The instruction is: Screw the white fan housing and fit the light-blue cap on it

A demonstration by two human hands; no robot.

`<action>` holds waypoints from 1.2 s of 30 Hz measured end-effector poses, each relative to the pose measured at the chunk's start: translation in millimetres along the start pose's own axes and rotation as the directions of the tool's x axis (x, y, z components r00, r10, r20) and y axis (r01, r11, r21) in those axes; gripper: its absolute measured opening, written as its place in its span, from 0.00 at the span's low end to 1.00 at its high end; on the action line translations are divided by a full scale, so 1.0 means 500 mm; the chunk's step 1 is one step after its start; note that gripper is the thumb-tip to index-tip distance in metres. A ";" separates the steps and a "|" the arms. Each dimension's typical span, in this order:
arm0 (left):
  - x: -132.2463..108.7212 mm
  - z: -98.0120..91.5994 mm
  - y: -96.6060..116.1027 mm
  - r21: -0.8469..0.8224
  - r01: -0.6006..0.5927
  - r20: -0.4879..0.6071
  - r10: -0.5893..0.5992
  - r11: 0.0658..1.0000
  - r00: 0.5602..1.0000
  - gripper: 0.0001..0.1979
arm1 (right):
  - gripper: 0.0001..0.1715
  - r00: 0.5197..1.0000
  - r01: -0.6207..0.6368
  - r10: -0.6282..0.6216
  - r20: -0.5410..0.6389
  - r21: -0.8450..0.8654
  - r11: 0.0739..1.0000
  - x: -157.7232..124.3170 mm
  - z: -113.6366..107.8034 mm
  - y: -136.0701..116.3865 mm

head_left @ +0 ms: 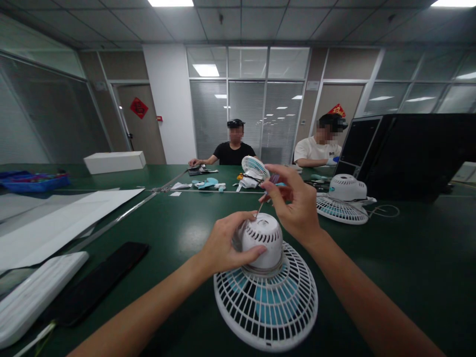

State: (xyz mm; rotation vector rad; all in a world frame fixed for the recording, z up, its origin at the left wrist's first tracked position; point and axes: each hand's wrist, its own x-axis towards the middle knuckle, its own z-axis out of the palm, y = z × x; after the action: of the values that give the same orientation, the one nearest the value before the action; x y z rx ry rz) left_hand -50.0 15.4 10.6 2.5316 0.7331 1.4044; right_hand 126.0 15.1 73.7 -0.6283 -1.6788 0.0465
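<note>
A white fan (266,312) with pale blue blades lies grille-down on the green table, its round motor housing (263,235) facing up. My left hand (226,240) is wrapped round the left side of this housing, thumb across its front. Above and to the right, my right hand (295,201) pinches a screwdriver (274,179) with a translucent purplish handle. The thin shaft slants down to the top left edge of the housing, close to my left fingertips. Whether its tip sits in a screw is too small to tell.
Another white fan (342,208) lies at the right near a large black monitor (416,153). A smaller fan (253,171) and blue parts (208,183) are farther back. A black phone (100,280) and white sheets (70,218) are left. Two people (236,148) sit opposite.
</note>
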 end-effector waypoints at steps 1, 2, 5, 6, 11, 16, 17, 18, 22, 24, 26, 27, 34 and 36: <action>0.000 0.000 0.000 -0.001 0.000 0.000 0.000 1.000 1.000 0.23 | 0.17 0.999 0.011 -0.011 0.030 -0.009 1.000 0.001 -0.002 -0.001; 0.000 0.001 -0.001 -0.001 0.000 -0.001 0.000 1.000 1.000 0.23 | 0.17 0.998 0.023 -0.023 0.056 -0.007 1.000 0.001 -0.004 -0.001; 0.000 0.002 -0.002 0.002 -0.009 -0.009 0.009 1.000 1.000 0.23 | 0.21 0.996 0.037 -0.040 0.084 0.035 0.999 0.002 -0.006 -0.002; -0.001 0.002 -0.003 0.003 -0.014 -0.008 0.014 1.000 1.000 0.24 | 0.21 0.997 0.033 -0.036 0.070 0.044 0.998 0.002 -0.005 -0.002; -0.001 0.003 -0.004 0.012 -0.028 -0.010 0.028 1.000 1.000 0.24 | 0.20 1.000 0.014 -0.014 -0.012 0.011 1.000 0.004 -0.003 -0.004; 0.000 0.002 -0.002 0.008 -0.022 -0.014 0.022 1.000 1.000 0.24 | 0.16 0.998 -0.023 0.019 0.059 0.073 0.997 0.004 -0.006 -0.004; 0.000 0.002 -0.002 0.007 -0.021 -0.012 0.021 1.000 1.000 0.24 | 0.17 0.997 -0.037 0.032 0.064 0.079 0.996 0.004 -0.005 -0.002; 0.000 0.002 -0.002 0.006 -0.021 -0.011 0.021 1.000 1.000 0.24 | 0.18 0.997 -0.049 0.044 0.061 0.077 0.996 0.003 -0.004 -0.001; -0.001 0.002 -0.002 0.004 -0.026 -0.009 0.026 1.000 1.000 0.24 | 0.20 1.000 -0.023 0.022 0.011 0.029 0.999 0.003 0.000 0.001; -0.001 0.002 -0.003 0.007 -0.025 -0.006 0.025 1.000 1.000 0.25 | 0.17 0.999 -0.002 0.001 0.032 0.016 1.000 0.003 0.000 -0.002; -0.001 0.003 -0.004 0.012 -0.027 -0.005 0.027 1.000 1.000 0.24 | 0.17 0.997 0.002 -0.004 0.082 0.025 1.000 0.003 -0.002 -0.005; -0.001 0.003 -0.004 0.015 -0.028 -0.007 0.028 0.999 1.000 0.24 | 0.19 0.995 0.001 -0.005 0.104 0.031 1.000 0.003 -0.003 -0.006; -0.002 0.001 -0.003 0.012 -0.020 -0.004 0.020 1.000 1.000 0.24 | 0.17 0.997 -0.072 0.072 0.001 0.029 0.997 0.004 -0.005 -0.001; -0.001 0.001 -0.002 0.009 -0.011 0.001 0.011 1.000 1.000 0.23 | 0.19 0.989 -0.144 0.145 -0.029 0.057 0.988 0.006 -0.006 0.002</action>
State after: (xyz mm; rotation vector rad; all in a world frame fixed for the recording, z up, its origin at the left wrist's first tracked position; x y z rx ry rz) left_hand -50.2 15.9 9.8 2.5468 0.7278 1.4062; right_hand 128.9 16.4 76.9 -0.7049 -1.5929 0.1846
